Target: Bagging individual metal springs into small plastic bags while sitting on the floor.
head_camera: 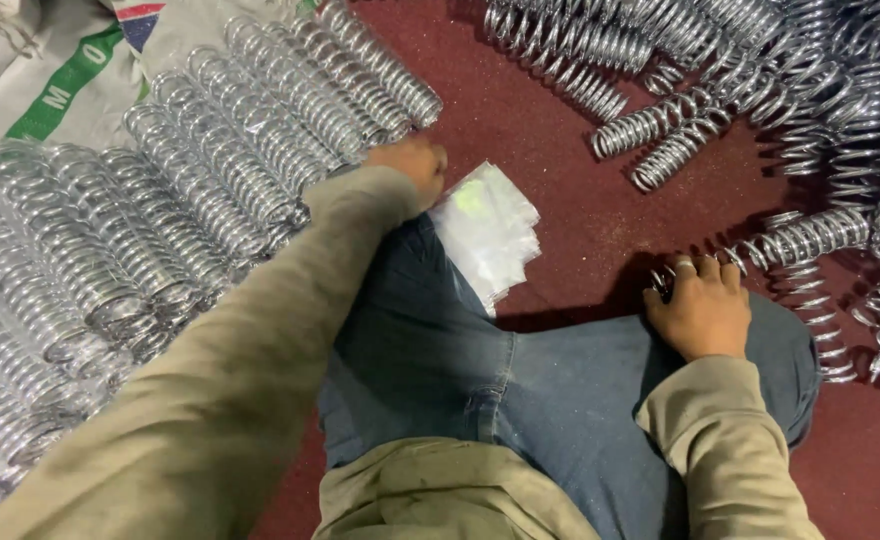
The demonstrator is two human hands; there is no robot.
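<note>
My left hand (415, 165) reaches forward to the near edge of a stack of clear plastic bags (490, 230) lying on the dark red floor, fingers curled on its left corner. Just left of that hand lies a tidy row of shiny metal coil springs (210, 170). My right hand (702, 305) rests by my right knee, fingers closed around the end of one coil spring (795, 240) that points right. I sit cross-legged in blue jeans and olive sleeves.
A loose heap of coil springs (790, 80) fills the upper right and right side. A white woven sack with green and red print (50, 70) lies under the rows at upper left. Dark red floor (560, 140) shows between the groups.
</note>
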